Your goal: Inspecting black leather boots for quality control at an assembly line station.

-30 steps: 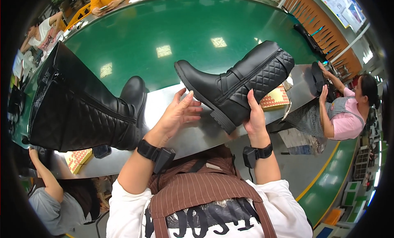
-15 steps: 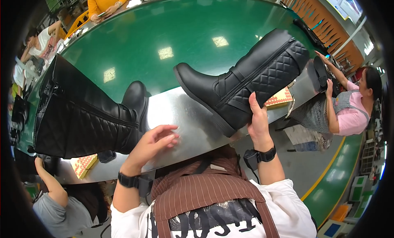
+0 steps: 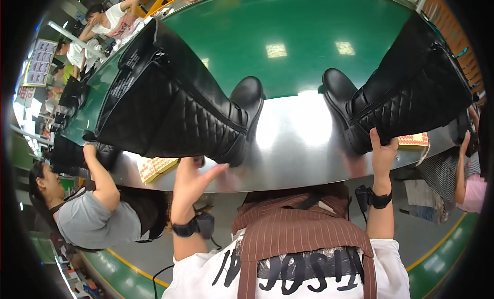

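Two tall black boots stand on the steel edge of the table, both with quilted shafts and side zips. My right hand (image 3: 382, 152) grips the right boot (image 3: 396, 100) low at the back, thumb pressed on its quilted side. The left boot (image 3: 175, 103) stands with its toe turned toward the right one. Close behind its heel is my left hand (image 3: 190, 185), thumb stretched out and apart. The boot hides the tips of that hand's fingers, so whether they touch it cannot be seen.
The table has a green top (image 3: 309, 31) and a shiny steel border (image 3: 293, 170). Yellow boxes with red marks lie at left (image 3: 154, 169) and right (image 3: 414, 140). A co-worker at left reaches to other black boots (image 3: 77, 155); another works at right. People sit across the table.
The right boot has come down upright onto the steel border, farther right, with my right hand still on it. My left hand has moved to the left boot's heel. The view has turned left.
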